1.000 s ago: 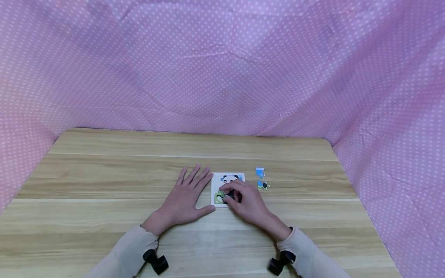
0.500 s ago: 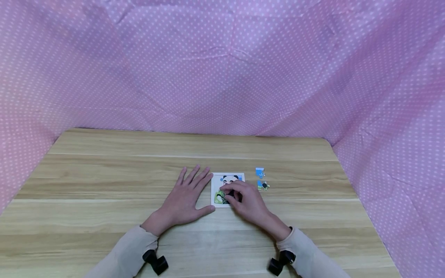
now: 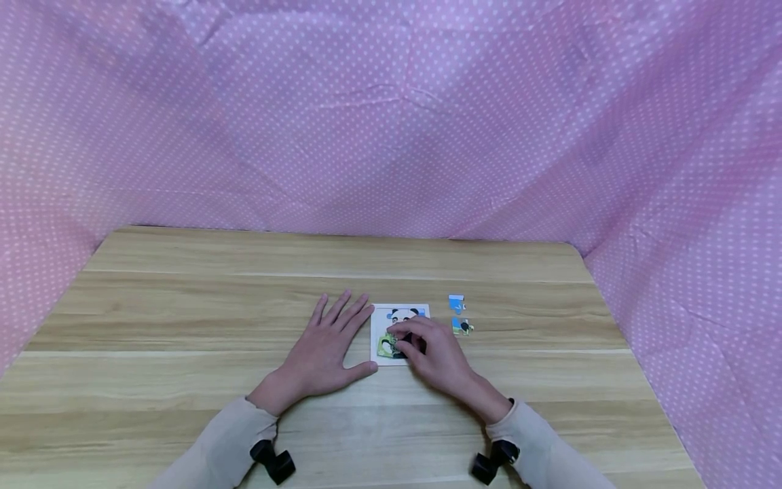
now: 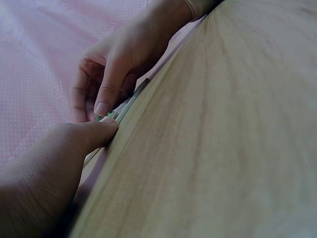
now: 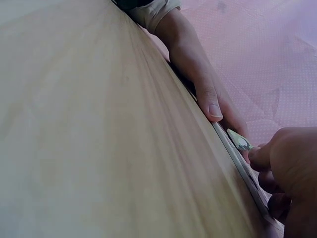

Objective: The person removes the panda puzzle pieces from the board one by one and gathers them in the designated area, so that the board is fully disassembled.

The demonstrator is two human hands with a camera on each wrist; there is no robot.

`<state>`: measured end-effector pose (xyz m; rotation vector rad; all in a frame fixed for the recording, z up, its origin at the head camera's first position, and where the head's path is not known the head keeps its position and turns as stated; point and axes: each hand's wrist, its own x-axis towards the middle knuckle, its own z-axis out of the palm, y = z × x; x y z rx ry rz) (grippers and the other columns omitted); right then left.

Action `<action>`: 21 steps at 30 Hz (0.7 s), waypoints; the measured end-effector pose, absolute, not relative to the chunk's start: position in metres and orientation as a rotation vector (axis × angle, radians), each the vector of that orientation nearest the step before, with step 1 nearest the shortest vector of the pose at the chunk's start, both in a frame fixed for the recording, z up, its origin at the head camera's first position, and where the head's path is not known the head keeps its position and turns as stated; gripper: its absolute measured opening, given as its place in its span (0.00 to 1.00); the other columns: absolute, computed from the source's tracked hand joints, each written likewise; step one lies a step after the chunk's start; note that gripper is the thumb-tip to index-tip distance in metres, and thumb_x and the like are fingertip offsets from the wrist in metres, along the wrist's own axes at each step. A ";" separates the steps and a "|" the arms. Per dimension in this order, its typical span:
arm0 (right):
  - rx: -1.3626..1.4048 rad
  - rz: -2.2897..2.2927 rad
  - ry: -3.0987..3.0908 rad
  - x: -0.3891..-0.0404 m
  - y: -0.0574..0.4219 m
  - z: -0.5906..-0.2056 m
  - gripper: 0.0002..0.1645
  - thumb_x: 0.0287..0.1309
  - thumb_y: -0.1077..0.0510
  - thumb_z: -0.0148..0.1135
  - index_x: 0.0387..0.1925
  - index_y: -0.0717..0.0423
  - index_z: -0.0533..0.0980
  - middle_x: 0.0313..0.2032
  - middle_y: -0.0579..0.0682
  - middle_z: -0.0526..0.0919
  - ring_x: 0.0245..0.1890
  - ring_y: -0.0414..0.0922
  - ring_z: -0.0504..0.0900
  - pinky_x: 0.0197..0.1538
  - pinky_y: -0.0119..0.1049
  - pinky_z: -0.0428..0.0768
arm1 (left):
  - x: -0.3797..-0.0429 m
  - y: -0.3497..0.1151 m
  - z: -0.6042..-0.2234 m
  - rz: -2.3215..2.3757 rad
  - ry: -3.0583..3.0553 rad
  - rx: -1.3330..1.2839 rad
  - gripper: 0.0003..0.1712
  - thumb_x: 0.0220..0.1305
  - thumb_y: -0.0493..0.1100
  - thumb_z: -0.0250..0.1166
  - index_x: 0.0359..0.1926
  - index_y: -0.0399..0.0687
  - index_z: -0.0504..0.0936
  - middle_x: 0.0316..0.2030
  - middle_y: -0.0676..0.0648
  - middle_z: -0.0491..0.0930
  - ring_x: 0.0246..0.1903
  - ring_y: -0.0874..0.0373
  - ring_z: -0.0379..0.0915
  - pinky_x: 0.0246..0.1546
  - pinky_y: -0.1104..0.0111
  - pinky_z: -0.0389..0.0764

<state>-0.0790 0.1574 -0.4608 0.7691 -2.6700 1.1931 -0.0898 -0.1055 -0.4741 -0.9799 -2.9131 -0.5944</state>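
A square panda puzzle in a white frame (image 3: 375, 336) lies on the wooden table between the two hands. The left hand (image 3: 320, 353) lies with spread fingers at its left side, thumb and index fingertip touching the frame's edge. Over the puzzle's right part, the right hand (image 3: 438, 356) pinches a green puzzle piece (image 3: 386, 346) with thumb and finger. The right wrist view shows this piece (image 5: 238, 139) tilted, with one corner raised above the frame. The right hand's fingers hide part of the panda picture.
Two loose puzzle pieces lie right of the frame: a blue one (image 3: 456, 303) and a blue, green and black one (image 3: 462, 327) nearer the person. Pink dotted cloth (image 3: 391, 136) hangs behind the wooden table (image 3: 244, 258) and along its sides.
The right hand's fingertips and the green piece have shifted very slightly over the lower left of the puzzle. The left hand and the loose pieces stay in place.
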 end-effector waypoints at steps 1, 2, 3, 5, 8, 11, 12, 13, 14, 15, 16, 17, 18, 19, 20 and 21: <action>0.763 1.209 -2.666 -0.079 0.158 -0.460 0.15 0.65 0.68 0.78 0.51 0.54 0.91 0.40 0.48 0.90 0.31 0.36 0.76 0.35 0.30 0.77 | -0.090 -0.106 -0.474 -0.595 -2.916 -0.980 0.58 0.72 0.76 0.61 0.88 0.48 0.61 0.89 0.47 0.54 0.89 0.41 0.41 0.87 0.37 0.36; 0.752 1.225 -2.665 -0.079 0.158 -0.459 0.15 0.65 0.68 0.78 0.51 0.54 0.91 0.40 0.48 0.90 0.32 0.36 0.76 0.35 0.31 0.78 | -0.090 -0.106 -0.474 -0.594 -2.921 -0.979 0.58 0.72 0.77 0.61 0.89 0.48 0.60 0.89 0.47 0.53 0.89 0.41 0.41 0.87 0.37 0.35; 0.745 1.242 -2.660 -0.079 0.158 -0.458 0.15 0.65 0.68 0.78 0.51 0.54 0.91 0.40 0.48 0.90 0.32 0.36 0.77 0.35 0.31 0.78 | -0.090 -0.106 -0.474 -0.594 -2.920 -0.979 0.58 0.72 0.77 0.61 0.89 0.48 0.60 0.89 0.47 0.54 0.89 0.41 0.41 0.87 0.37 0.35; 0.731 1.279 -2.651 -0.080 0.159 -0.456 0.16 0.64 0.69 0.78 0.51 0.54 0.91 0.40 0.49 0.90 0.33 0.37 0.78 0.35 0.31 0.79 | -0.090 -0.106 -0.474 -0.596 -2.921 -0.980 0.58 0.72 0.77 0.61 0.89 0.48 0.60 0.89 0.47 0.53 0.89 0.41 0.40 0.87 0.37 0.35; 0.724 1.306 -2.638 -0.080 0.162 -0.454 0.16 0.64 0.69 0.78 0.51 0.54 0.91 0.39 0.47 0.90 0.32 0.36 0.78 0.34 0.31 0.79 | -0.090 -0.106 -0.474 -0.596 -2.921 -0.981 0.58 0.71 0.77 0.62 0.89 0.48 0.60 0.89 0.47 0.53 0.89 0.41 0.40 0.86 0.37 0.34; 0.720 1.316 -2.629 -0.080 0.166 -0.451 0.17 0.64 0.69 0.78 0.51 0.53 0.91 0.37 0.44 0.88 0.29 0.34 0.76 0.31 0.29 0.78 | -0.090 -0.106 -0.474 -0.591 -2.917 -0.983 0.59 0.71 0.77 0.62 0.89 0.48 0.60 0.89 0.46 0.54 0.89 0.40 0.41 0.86 0.37 0.34; 0.717 1.319 -2.628 -0.079 0.167 -0.450 0.16 0.64 0.69 0.78 0.51 0.53 0.91 0.37 0.43 0.87 0.28 0.34 0.75 0.30 0.29 0.78 | -0.090 -0.105 -0.474 -0.589 -2.917 -0.984 0.59 0.71 0.77 0.62 0.89 0.48 0.60 0.89 0.46 0.54 0.89 0.40 0.41 0.86 0.37 0.34; 0.708 1.320 -2.633 -0.079 0.169 -0.449 0.17 0.64 0.69 0.78 0.51 0.52 0.91 0.37 0.42 0.87 0.28 0.34 0.75 0.30 0.29 0.77 | -0.090 -0.105 -0.474 -0.586 -2.915 -0.985 0.59 0.71 0.77 0.62 0.89 0.48 0.60 0.89 0.46 0.54 0.89 0.40 0.41 0.86 0.36 0.34; 0.699 1.322 -2.640 -0.079 0.171 -0.448 0.16 0.65 0.69 0.78 0.51 0.52 0.91 0.36 0.41 0.86 0.28 0.34 0.75 0.29 0.29 0.77 | -0.089 -0.105 -0.474 -0.584 -2.919 -0.983 0.59 0.71 0.77 0.62 0.89 0.48 0.60 0.89 0.46 0.54 0.89 0.40 0.41 0.86 0.37 0.34; 0.692 1.329 -2.645 -0.078 0.174 -0.447 0.16 0.65 0.70 0.77 0.52 0.53 0.91 0.36 0.40 0.85 0.28 0.35 0.74 0.29 0.29 0.76 | -0.089 -0.105 -0.474 -0.581 -2.925 -0.981 0.59 0.71 0.77 0.62 0.89 0.48 0.60 0.89 0.46 0.53 0.89 0.41 0.40 0.86 0.37 0.33; 0.687 1.333 -2.650 -0.078 0.176 -0.447 0.17 0.65 0.70 0.77 0.52 0.53 0.91 0.36 0.40 0.85 0.28 0.35 0.75 0.29 0.29 0.76 | -0.089 -0.105 -0.474 -0.580 -2.930 -0.979 0.59 0.71 0.77 0.62 0.89 0.49 0.60 0.89 0.47 0.53 0.89 0.41 0.40 0.87 0.38 0.33; 0.681 1.337 -2.657 -0.078 0.179 -0.446 0.17 0.66 0.70 0.77 0.53 0.53 0.91 0.36 0.40 0.85 0.28 0.35 0.75 0.30 0.29 0.76 | -0.089 -0.105 -0.474 -0.579 -2.934 -0.976 0.59 0.71 0.77 0.62 0.89 0.49 0.59 0.89 0.47 0.52 0.89 0.41 0.39 0.87 0.38 0.32; 0.675 1.341 -2.666 -0.077 0.181 -0.445 0.17 0.66 0.70 0.76 0.53 0.53 0.91 0.36 0.40 0.85 0.29 0.36 0.75 0.30 0.29 0.76 | -0.089 -0.105 -0.474 -0.581 -2.932 -0.977 0.59 0.71 0.77 0.62 0.89 0.49 0.60 0.89 0.47 0.53 0.89 0.41 0.40 0.87 0.38 0.32; 0.667 1.342 -2.675 -0.077 0.184 -0.444 0.17 0.66 0.70 0.76 0.53 0.53 0.91 0.36 0.40 0.85 0.29 0.36 0.75 0.30 0.29 0.76 | -0.089 -0.105 -0.474 -0.583 -2.927 -0.977 0.59 0.71 0.77 0.63 0.89 0.48 0.60 0.89 0.46 0.53 0.89 0.40 0.40 0.87 0.37 0.32; 0.665 1.343 -2.680 -0.077 0.186 -0.445 0.17 0.67 0.70 0.76 0.54 0.53 0.91 0.36 0.40 0.84 0.29 0.36 0.75 0.30 0.29 0.76 | -0.089 -0.105 -0.474 -0.583 -2.928 -0.975 0.59 0.70 0.77 0.63 0.89 0.49 0.60 0.89 0.46 0.53 0.89 0.40 0.40 0.87 0.38 0.32; 0.662 1.341 -2.683 -0.076 0.189 -0.444 0.17 0.67 0.70 0.76 0.54 0.52 0.91 0.36 0.40 0.84 0.29 0.37 0.75 0.30 0.29 0.76 | -0.089 -0.106 -0.474 -0.586 -2.926 -0.975 0.59 0.70 0.77 0.63 0.89 0.49 0.60 0.89 0.47 0.53 0.89 0.40 0.40 0.87 0.38 0.32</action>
